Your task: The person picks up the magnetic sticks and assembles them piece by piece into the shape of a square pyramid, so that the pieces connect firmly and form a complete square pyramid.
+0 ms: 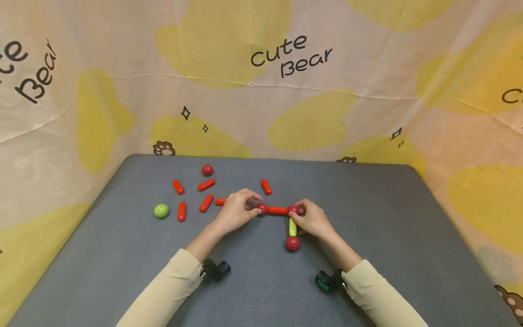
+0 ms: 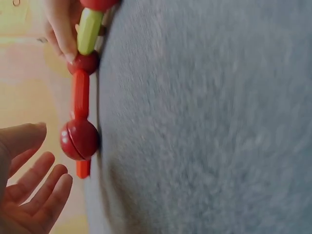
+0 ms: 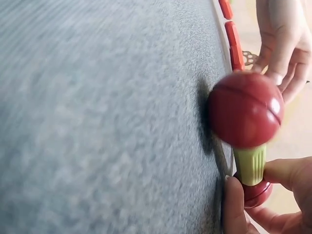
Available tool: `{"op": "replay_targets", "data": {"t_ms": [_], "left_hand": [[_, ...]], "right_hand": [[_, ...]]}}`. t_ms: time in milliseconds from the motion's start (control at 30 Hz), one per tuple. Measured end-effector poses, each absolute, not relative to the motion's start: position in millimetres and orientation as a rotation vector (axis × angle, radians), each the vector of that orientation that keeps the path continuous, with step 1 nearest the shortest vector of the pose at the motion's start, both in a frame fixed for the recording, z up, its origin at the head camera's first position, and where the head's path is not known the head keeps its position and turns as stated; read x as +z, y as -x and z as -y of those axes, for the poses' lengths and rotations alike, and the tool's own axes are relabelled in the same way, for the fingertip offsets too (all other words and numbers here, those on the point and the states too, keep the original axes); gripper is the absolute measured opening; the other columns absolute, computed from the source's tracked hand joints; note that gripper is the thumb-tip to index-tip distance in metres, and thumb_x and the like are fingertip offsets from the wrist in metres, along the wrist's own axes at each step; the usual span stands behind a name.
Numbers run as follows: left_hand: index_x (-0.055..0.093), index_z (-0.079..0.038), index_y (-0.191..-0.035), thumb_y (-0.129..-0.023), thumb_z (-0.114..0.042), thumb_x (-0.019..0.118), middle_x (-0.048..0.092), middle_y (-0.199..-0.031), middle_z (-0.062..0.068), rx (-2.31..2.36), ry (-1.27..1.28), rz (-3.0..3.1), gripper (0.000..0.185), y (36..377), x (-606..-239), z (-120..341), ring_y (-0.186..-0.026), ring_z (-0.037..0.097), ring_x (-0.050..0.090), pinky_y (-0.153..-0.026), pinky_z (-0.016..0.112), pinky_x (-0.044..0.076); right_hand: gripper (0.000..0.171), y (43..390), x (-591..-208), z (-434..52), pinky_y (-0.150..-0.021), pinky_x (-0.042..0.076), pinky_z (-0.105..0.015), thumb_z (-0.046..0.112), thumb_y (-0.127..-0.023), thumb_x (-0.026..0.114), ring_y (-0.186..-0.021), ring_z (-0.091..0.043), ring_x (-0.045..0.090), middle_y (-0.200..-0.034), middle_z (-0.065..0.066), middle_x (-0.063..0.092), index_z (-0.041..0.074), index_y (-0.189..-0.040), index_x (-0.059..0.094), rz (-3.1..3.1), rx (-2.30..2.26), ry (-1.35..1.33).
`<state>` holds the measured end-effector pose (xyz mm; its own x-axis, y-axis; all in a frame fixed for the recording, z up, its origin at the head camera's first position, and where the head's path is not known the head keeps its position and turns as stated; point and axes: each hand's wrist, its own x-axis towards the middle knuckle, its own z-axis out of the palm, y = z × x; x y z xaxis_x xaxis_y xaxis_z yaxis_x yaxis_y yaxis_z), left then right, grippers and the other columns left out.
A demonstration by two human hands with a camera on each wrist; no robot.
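A joined piece lies on the table: a dark red ball point(image 1: 262, 208) at the left end, a red rod point(image 1: 278, 210), a dark red corner ball point(image 3: 257, 194), then a yellow-green rod point(image 1: 292, 228) running toward me to another dark red ball point(image 1: 292, 244). My right hand point(image 1: 312, 219) pinches the corner ball between thumb and fingers. Beside the left end ball point(image 2: 79, 140) is my left hand point(image 1: 238, 210). Its fingers are spread and relaxed, with a gap to the ball in the left wrist view, and it holds nothing.
Several loose red rods point(image 1: 206, 185) lie to the left and behind the hands; one point(image 1: 220, 201) is partly hidden by the left hand. A green ball point(image 1: 161, 210) and a dark red ball point(image 1: 207, 170) sit on the grey table point(image 1: 261, 290). A patterned cloth point(image 1: 229, 122) stands behind.
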<state>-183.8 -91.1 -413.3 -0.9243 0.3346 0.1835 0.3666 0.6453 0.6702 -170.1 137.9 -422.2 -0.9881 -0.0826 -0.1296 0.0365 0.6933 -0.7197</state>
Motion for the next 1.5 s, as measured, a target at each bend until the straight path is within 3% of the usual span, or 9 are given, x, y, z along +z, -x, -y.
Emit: {"op": "replay_targets", "data": {"t_ms": [333, 633, 800, 967, 1100, 1500], "left_hand": [[0.068, -0.009, -0.098, -0.078, -0.022, 0.073, 0.066, -0.094, 0.002, -1.095, 0.882, 2.865, 0.025, 154.3, -411.0, 75.0, -0.075, 0.010, 0.063, -0.066, 0.023, 0.049], [0.067, -0.009, -0.101, -0.074, -0.036, 0.075, 0.064, -0.084, -0.001, -1.032, 0.895, 2.977, 0.039, 131.0, -414.3, 52.9, -0.063, 0.003, 0.054, -0.057, 0.018, 0.043], [0.068, -0.010, -0.098, -0.072, -0.034, 0.077, 0.058, -0.075, -0.005, -0.950, 0.870, 2.986, 0.036, 127.7, -418.1, 46.8, -0.058, 0.002, 0.046, -0.051, 0.018, 0.038], [0.069, -0.010, -0.097, -0.073, -0.030, 0.075, 0.058, -0.075, -0.005, -0.925, 0.890, 2.975, 0.032, 127.9, -418.2, 48.0, -0.059, 0.003, 0.047, -0.053, 0.018, 0.038], [0.069, -0.011, -0.098, -0.073, -0.027, 0.074, 0.058, -0.076, -0.005, -0.908, 0.950, 2.961, 0.030, 129.1, -416.7, 52.3, -0.063, 0.004, 0.048, -0.055, 0.019, 0.038], [0.069, -0.011, -0.102, -0.076, -0.017, 0.068, 0.056, -0.077, -0.005, -0.961, 1.081, 3.006, 0.027, 135.8, -411.6, 69.7, -0.056, 0.005, 0.043, -0.049, 0.019, 0.035]], "right_hand": [[0.032, 163.6, -420.6, -143.3, -0.044, 0.048, -0.027, 0.026, -0.083, 0.066, -0.044, -0.012, 0.058, -0.085, -0.009, 0.051, 0.002, -0.099, 0.053, -2.735, -1.170, 0.002], [0.032, 157.8, -420.9, -144.6, -0.046, 0.044, -0.027, 0.028, -0.082, 0.067, -0.042, -0.010, 0.056, -0.081, -0.007, 0.051, 0.002, -0.096, 0.053, -2.787, -1.107, 0.050], [0.035, 157.9, -418.8, -145.7, -0.047, 0.043, -0.027, 0.030, -0.082, 0.067, -0.042, -0.011, 0.055, -0.081, -0.006, 0.052, 0.002, -0.098, 0.054, -2.779, -1.065, 0.075], [0.041, 164.3, -416.2, -149.1, -0.058, 0.045, -0.030, 0.033, -0.084, 0.064, -0.063, -0.016, 0.058, -0.089, -0.007, 0.062, 0.002, -0.110, 0.057, -2.839, -1.014, 0.146], [0.038, 168.8, -415.4, -148.0, -0.065, 0.045, -0.032, 0.033, -0.085, 0.063, -0.078, -0.019, 0.058, -0.092, -0.007, 0.066, 0.004, -0.110, 0.061, -2.878, -0.973, 0.186], [0.030, 174.6, -416.8, -132.0, -0.051, 0.035, -0.023, 0.026, -0.083, 0.065, -0.054, -0.010, 0.047, -0.070, 0.000, 0.056, 0.003, -0.103, 0.064, -2.834, -0.937, 0.264]]}}
